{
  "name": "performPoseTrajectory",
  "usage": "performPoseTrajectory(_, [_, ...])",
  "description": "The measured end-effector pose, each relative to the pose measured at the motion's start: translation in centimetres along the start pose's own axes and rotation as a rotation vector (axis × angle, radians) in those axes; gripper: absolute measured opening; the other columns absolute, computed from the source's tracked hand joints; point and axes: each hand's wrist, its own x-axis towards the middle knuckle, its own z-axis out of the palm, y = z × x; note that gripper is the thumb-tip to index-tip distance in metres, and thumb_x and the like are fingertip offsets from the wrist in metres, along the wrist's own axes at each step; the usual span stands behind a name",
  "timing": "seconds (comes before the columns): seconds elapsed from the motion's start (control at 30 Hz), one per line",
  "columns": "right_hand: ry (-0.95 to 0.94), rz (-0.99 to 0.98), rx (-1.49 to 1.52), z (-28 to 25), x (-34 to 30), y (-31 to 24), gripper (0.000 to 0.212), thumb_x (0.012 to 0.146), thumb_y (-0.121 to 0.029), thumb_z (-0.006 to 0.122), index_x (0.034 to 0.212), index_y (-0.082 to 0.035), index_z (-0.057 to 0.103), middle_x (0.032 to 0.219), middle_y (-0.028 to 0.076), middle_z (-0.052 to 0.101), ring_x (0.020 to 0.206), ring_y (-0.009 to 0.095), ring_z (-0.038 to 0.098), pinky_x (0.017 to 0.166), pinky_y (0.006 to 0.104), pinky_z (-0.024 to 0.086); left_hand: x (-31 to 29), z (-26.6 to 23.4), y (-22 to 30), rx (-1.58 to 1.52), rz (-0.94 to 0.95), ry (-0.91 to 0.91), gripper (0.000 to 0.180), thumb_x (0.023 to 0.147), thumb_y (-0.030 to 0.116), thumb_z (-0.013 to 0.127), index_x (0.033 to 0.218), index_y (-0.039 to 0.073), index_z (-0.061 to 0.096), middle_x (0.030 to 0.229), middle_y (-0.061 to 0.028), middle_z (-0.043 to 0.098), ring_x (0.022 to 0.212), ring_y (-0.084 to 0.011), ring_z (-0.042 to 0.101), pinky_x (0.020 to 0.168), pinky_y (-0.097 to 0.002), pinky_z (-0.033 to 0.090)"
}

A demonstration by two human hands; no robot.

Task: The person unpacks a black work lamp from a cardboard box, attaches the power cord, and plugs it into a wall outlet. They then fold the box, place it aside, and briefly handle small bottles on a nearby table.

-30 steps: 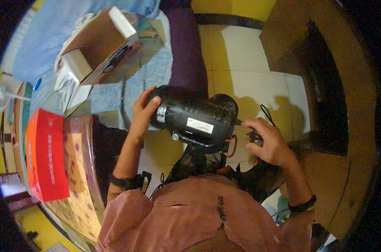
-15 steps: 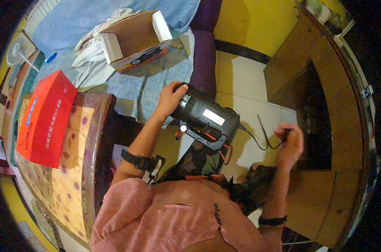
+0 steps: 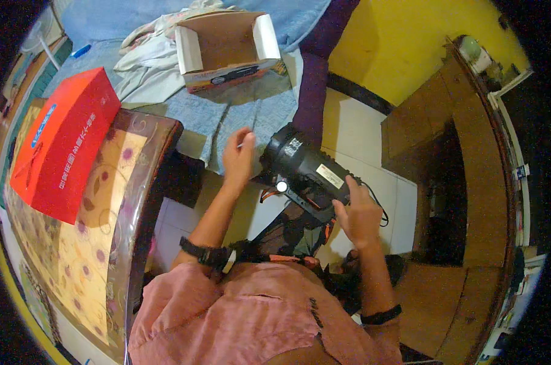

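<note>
The black cylindrical device (image 3: 306, 170) is in front of me, slanting between my two hands, with its wide end toward my left and its narrower end toward my right. My left hand (image 3: 237, 159) is just beside the wide end, apart from it, fingers loosely curved, thumb away from them, holding nothing. My right hand (image 3: 359, 213) is at the narrower end, thumb and fingers spread about it; I cannot tell how firmly they press, or whether they bear any of its weight. The device has a dark, ribbed body, a white label (image 3: 329, 176) along its upper side and a silvery patch (image 3: 293, 146) near the wide end. A black handle (image 3: 309, 210) runs along the side nearest me, with a pale round knob (image 3: 282, 187) at its left end and a bit of orange strap (image 3: 328, 231) by its right end. A thin black cord (image 3: 385, 216) loops out beyond the narrower end, past my right hand. On the near side of the device are my camouflage-patterned trousers (image 3: 287, 228). Farther off, beyond the device and to its left, an open cardboard box (image 3: 227, 76) sits on a blue cover (image 3: 251, 100). Well to the left of the device, a red bag (image 3: 68, 146) rests on a table with a flowered cloth (image 3: 96, 267); well to its right is a brown cabinet (image 3: 433, 304).
</note>
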Motion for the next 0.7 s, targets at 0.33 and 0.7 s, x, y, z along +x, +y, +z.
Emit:
performPoseTrajectory(0.33, [0.06,-0.049,0.149,0.6,0.7,1.2,0.055,0.067,-0.022,0.069,0.115,-0.003,0.051,0.098,0.019,0.06,0.084,0.034,0.06,0.072,0.0384,0.049,-10.1,-0.8,-0.2,-0.507,-0.779,-0.753,0.028,0.084,0.033,0.058,0.097,0.009,0.054,0.087,-0.0038,0.06,0.076,-0.0125,0.058,0.063,-0.0265,0.047])
performPoseTrajectory(0.7, [0.002,0.376,0.796,-2.3,-2.0,7.8,0.036,0.07,0.002,0.056,0.106,-0.004,0.055,0.081,0.005,0.056,0.067,0.013,0.053,0.061,0.0236,0.045,-6.1,8.6,5.9,-0.953,-0.791,-0.307,0.011,0.08,0.007,0.058,0.083,0.005,0.047,0.065,-0.0046,0.049,0.06,-0.0166,0.053,0.056,-0.0321,0.05])
